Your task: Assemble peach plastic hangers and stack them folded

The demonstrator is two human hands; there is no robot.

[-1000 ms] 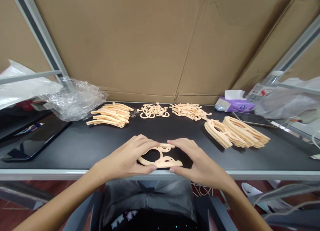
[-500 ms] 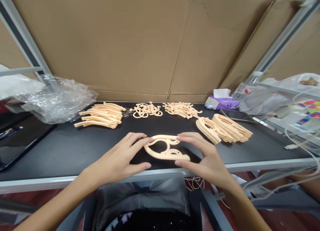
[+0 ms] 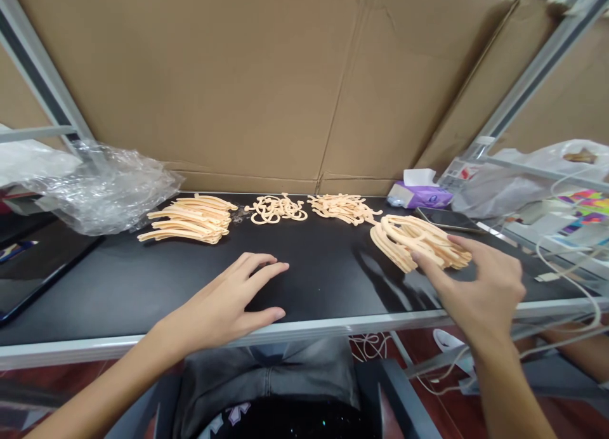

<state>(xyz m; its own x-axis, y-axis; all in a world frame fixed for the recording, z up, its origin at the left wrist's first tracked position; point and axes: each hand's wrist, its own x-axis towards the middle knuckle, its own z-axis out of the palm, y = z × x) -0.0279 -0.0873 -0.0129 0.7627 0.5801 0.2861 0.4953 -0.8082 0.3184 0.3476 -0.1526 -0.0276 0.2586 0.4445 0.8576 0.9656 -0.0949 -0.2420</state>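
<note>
While the right hand holds a pale cream, plastic-looking open frame with a rounded end, the left hand hovers over or rests at the near edge of the black, grey-rimmed surface; which, cannot tell. Right grip: thumb on the near side, fingers on the far side, frame between. Left grip: wide, nothing in it. Frame position: right of centre, over the stacked cream frames. Looped shadow beside the stack suggests it is raised; contact not certain.

Method, as judged: keep the frame level, match its rounded end to the curved ends beneath, lower gently and loosen thumb and fingers together, so that the top pieces do not slide.

Counts: two hands; one frame in hand; stacked frames overlap, number not readable. Far side, left to right: one pile of long, curved cream strips, one heap of cream hooks, one heap of slim cream arms; pieces too tangled to count. One purple tissue pack, far right.
</note>
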